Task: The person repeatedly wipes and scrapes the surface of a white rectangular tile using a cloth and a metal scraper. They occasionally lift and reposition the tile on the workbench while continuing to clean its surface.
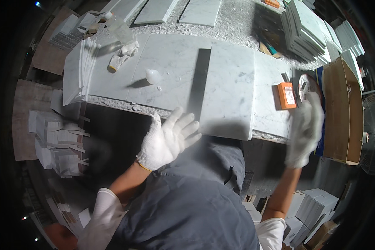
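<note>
A long table (237, 26) coated in pale, crumbly dust runs across the view, with flat grey-veined panels (166, 52) laid along its near side. One marble slab (229, 87) rests crosswise on top of them, casting a dark strip of shadow to its left. Thin white tiles (77, 73) lean at the table's left end, near a clear bottle (120, 31) and a crumpled glove (127, 52). A small translucent bulb-shaped piece (153, 76) sits farther in. At the far right rises a stack of slabs (300, 33), and an open cardboard box (341, 112) stands at the right end. Beyond the table, white stacks (58, 143) rest on boards at left, more white stacks (321, 204) fill the lower right, and a fan (371, 129) stands behind the box.

The left hand (166, 139), in a white knit glove, is raised at the near edge with its fingers spread apart, the tips near the slab's near left corner. The right hand (306, 131), gloved alike, reaches to a round, red-rimmed item (306, 83) between an orange block (286, 96) and the box. The item lies just past those fingers, partly hidden by them; motion blurs the glove, so I cannot tell whether they grip it.
</note>
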`<state>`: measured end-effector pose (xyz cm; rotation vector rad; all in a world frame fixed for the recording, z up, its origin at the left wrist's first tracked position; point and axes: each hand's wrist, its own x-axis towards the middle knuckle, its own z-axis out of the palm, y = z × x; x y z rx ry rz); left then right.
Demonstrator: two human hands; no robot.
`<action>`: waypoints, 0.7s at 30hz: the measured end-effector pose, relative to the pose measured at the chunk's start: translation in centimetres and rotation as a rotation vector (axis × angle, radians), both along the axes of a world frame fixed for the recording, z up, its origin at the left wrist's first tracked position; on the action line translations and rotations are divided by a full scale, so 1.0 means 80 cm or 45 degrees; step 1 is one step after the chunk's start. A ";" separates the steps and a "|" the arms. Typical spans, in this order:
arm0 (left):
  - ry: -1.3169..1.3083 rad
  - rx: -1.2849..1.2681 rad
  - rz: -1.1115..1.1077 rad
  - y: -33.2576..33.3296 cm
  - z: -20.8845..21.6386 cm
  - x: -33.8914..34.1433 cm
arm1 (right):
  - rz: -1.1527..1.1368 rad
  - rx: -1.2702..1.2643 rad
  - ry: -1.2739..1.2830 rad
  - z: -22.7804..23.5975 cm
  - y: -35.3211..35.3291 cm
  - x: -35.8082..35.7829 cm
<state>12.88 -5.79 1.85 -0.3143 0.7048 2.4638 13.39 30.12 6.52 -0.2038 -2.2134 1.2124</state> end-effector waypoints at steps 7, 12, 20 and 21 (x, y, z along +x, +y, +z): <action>-0.023 -0.325 -0.152 0.020 0.023 -0.020 | 1.262 0.456 -0.037 -0.024 -0.241 -0.062; -0.223 -0.036 -0.237 -0.003 0.031 -0.023 | 1.023 0.493 -0.221 -0.037 -0.222 -0.125; -0.505 0.680 -0.084 -0.071 0.051 -0.100 | 1.120 -0.333 -0.926 -0.013 -0.241 -0.120; -0.426 0.491 -0.178 -0.079 0.058 -0.107 | 1.067 -0.510 -0.977 -0.011 -0.251 -0.119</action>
